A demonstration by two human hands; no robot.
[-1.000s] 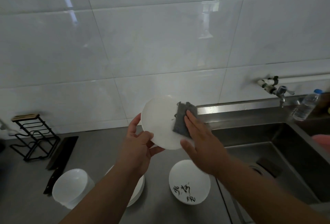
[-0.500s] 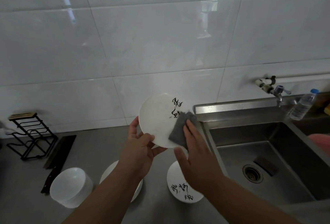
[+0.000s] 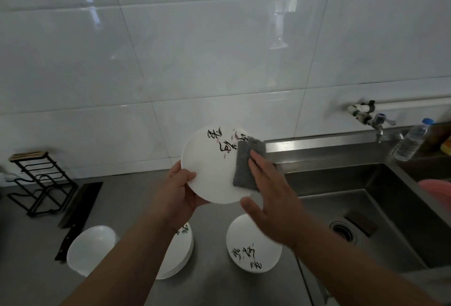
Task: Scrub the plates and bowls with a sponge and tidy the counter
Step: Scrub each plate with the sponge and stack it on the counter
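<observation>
My left hand (image 3: pixel 177 189) grips the lower left rim of a white plate (image 3: pixel 210 166) with black calligraphy, tilted up above the counter. My right hand (image 3: pixel 268 196) presses a grey sponge (image 3: pixel 246 166) flat against the plate's right side with straight fingers, thumb spread below the rim. On the counter below lie a white dish (image 3: pixel 253 247) with calligraphy, a stack of white plates (image 3: pixel 180 252) partly hidden by my left arm, and a white bowl (image 3: pixel 90 247) at the left.
A steel sink (image 3: pixel 366 208) with a drain lies to the right, a tap (image 3: pixel 373 120) above it and a water bottle (image 3: pixel 412 139) on its ledge. A black wire rack (image 3: pixel 41 181) and a cleaver (image 3: pixel 75 213) sit at the left on the grey counter (image 3: pixel 122 203).
The plate has turned, showing more of its calligraphy. The sponge and my right hand have slid from the plate's upper middle to its right edge.
</observation>
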